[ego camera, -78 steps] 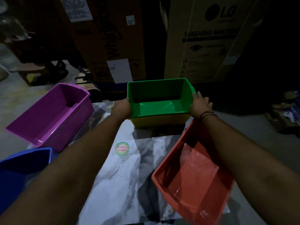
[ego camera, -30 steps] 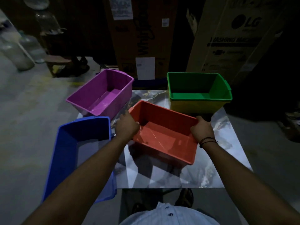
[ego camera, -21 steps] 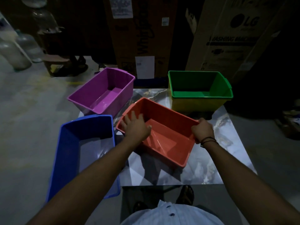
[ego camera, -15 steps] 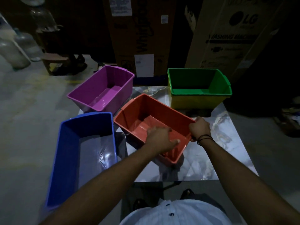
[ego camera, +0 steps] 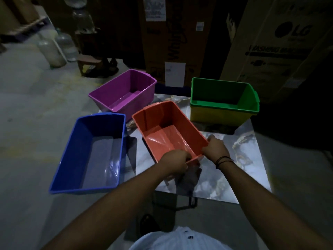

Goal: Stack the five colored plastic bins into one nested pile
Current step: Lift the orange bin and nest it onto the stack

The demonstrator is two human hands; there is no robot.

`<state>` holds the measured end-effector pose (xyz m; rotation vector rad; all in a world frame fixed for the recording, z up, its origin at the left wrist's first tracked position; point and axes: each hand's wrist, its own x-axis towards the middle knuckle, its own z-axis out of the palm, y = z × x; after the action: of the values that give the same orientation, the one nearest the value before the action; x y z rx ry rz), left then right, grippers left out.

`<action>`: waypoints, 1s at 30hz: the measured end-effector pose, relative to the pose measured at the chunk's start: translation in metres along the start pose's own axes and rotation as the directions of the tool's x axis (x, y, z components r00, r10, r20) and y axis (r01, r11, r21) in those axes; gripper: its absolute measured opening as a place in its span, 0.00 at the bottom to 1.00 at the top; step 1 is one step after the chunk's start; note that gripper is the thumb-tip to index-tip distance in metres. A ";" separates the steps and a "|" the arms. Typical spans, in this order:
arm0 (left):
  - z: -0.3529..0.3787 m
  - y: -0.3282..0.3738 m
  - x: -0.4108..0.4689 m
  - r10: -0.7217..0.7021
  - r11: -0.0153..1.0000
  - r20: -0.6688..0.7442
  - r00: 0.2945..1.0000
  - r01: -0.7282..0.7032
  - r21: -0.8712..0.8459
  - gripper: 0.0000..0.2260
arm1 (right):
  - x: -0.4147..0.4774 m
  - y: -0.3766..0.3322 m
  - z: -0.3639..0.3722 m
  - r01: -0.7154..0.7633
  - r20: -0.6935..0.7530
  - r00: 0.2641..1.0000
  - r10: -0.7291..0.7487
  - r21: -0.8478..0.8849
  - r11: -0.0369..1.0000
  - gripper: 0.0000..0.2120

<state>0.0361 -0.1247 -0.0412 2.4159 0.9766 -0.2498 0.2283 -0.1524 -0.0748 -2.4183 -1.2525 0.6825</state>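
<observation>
Gripping orange bin (ego camera: 167, 130) at its near short end, both hands.

Bin sits mid-table, long axis running 11 to 5 o'clock, tilted. Left hand (ego camera: 173, 164) clenched on near rim; right hand (ego camera: 215, 149) grasping the near right corner, so both hands share one end. Green bin (ego camera: 224, 95), nested in yellow bin (ego camera: 219, 115), lies at 1 o'clock; blue bin (ego camera: 93, 152) at 9, purple bin (ego camera: 124, 91) at 11 on marble table (ego camera: 243, 159).

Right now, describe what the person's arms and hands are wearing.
Both forearms are bare, no sleeves or gloves showing. The left hand wears nothing. Behind the right hand, thin dark bands circle the wrist. A light buttoned shirt shows below.
</observation>
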 end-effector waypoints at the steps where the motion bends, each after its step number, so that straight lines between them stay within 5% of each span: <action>1: 0.000 -0.001 -0.003 0.008 1.000 0.022 1.000 -0.008 0.019 0.15 | -0.002 0.004 0.001 0.067 0.015 0.998 -0.067 -0.011 0.998 0.16; 4: 0.000 -0.006 -0.016 0.001 1.000 0.087 0.996 -0.002 0.010 0.18 | -0.007 0.016 0.005 0.220 0.044 0.975 -0.219 -0.037 0.975 0.30; 10: 0.007 -0.032 -0.057 -0.139 0.990 0.111 0.984 0.133 0.054 0.21 | -0.003 0.018 0.001 0.314 0.055 0.948 -0.314 0.002 0.949 0.42; 16: 0.005 -0.060 -0.088 -0.200 0.959 0.047 0.979 0.185 0.214 0.13 | 0.006 0.002 0.002 0.439 0.001 0.896 -0.445 -0.162 0.884 0.32; 25: -0.015 -0.093 -0.077 -0.250 0.931 -0.005 0.968 0.242 0.274 0.10 | 0.023 -0.004 -0.020 0.345 -0.010 0.937 -0.349 -0.120 0.931 0.30; 30: -0.025 -0.108 -0.062 -0.362 0.910 -0.321 0.875 0.407 0.083 0.09 | 0.029 0.002 -0.039 0.187 -0.078 0.975 -0.207 -0.214 0.959 0.15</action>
<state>-0.0840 -0.0830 -0.0406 2.4140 1.6384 -0.0958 0.2649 -0.1324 -0.0511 -2.4072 -1.5640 0.3874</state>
